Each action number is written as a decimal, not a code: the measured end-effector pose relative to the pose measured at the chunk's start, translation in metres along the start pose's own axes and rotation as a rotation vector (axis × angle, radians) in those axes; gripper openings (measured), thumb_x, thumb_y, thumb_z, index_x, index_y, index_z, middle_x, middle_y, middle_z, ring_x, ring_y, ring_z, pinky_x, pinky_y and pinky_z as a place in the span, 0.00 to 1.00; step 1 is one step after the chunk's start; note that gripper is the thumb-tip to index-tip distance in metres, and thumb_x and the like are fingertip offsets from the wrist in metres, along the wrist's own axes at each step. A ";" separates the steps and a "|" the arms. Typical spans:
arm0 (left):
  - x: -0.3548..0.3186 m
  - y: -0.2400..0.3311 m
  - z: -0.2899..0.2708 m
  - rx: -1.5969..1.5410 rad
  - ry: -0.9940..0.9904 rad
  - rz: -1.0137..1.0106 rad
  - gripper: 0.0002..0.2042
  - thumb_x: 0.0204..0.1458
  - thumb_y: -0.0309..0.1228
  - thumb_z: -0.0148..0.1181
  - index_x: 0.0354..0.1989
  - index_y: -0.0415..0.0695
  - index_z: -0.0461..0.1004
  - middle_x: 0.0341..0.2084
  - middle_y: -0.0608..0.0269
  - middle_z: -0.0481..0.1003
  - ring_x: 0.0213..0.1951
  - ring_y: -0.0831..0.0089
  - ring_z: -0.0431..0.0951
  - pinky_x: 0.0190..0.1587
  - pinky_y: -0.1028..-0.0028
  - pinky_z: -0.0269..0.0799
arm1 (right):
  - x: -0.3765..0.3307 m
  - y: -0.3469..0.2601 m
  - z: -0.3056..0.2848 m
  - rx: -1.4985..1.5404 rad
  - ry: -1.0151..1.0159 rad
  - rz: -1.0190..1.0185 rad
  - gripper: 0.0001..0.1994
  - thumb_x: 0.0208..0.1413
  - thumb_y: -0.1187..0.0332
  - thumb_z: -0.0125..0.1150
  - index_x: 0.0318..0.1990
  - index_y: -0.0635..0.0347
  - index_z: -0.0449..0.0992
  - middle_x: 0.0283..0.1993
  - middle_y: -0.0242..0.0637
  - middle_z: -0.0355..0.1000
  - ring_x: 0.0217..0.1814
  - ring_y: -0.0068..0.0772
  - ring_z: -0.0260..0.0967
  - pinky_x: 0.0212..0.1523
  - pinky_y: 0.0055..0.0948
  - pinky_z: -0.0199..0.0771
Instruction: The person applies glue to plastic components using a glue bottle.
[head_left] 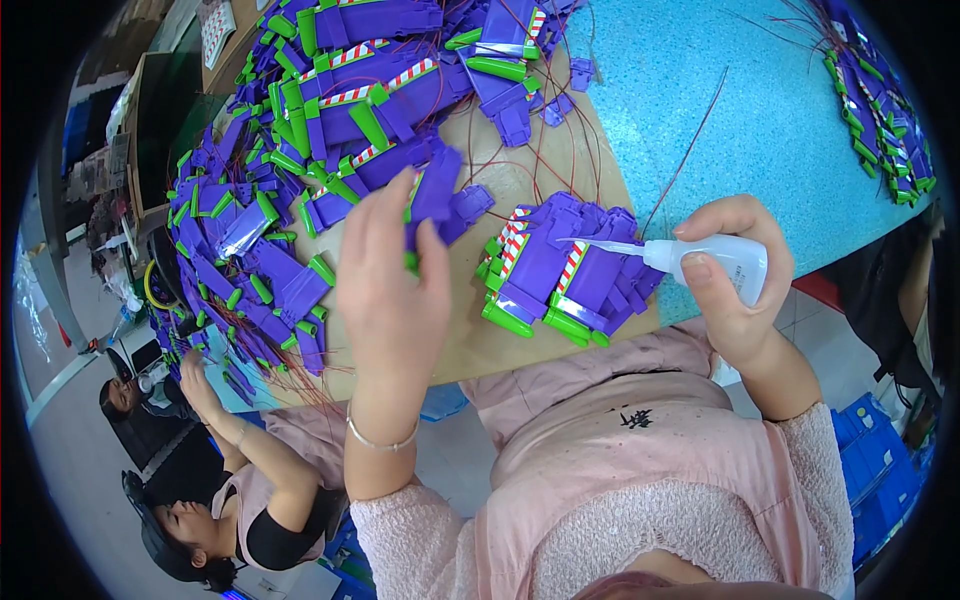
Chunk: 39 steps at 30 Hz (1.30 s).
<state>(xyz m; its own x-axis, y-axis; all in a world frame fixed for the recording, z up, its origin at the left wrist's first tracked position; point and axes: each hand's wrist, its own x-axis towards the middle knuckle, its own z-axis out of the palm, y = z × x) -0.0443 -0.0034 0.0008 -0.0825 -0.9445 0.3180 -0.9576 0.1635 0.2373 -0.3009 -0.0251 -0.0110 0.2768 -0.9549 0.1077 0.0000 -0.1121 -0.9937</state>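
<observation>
My right hand (745, 285) grips a small translucent white squeeze bottle (738, 262) with a long thin nozzle. Its tip points left, over a stack of purple toy wing parts (600, 265) with green ends and red-and-white striped edges. My left hand (395, 275), slightly blurred, has a purple wing part (437, 187) between thumb and fingers. That part is tilted, at the edge of the big heap, and the hand hides some of it. Thin red wires trail around the stack.
A large heap of purple and green wing parts (375, 110) covers the table's left and far side. More parts (880, 110) lie at the far right on the light blue mat (740, 90). A co-worker's hand (200, 385) reaches toward the heap from the left. Blue crates (870, 460) stand at right.
</observation>
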 end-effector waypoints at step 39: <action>-0.029 0.045 -0.032 -0.415 -0.120 -0.086 0.20 0.45 0.14 0.58 0.50 0.36 0.74 0.38 0.51 0.74 0.38 0.60 0.76 0.40 0.69 0.72 | -0.001 0.006 -0.002 -0.006 -0.031 -0.136 0.13 0.50 0.76 0.65 0.42 0.66 0.72 0.39 0.37 0.72 0.37 0.23 0.71 0.37 0.21 0.70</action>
<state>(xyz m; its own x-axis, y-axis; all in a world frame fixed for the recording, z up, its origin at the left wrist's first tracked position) -0.0758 0.0403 0.0317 -0.0624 -0.9821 0.1778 -0.7721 0.1604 0.6150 -0.3033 -0.0252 -0.0166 0.3044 -0.9217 0.2405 0.0341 -0.2418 -0.9697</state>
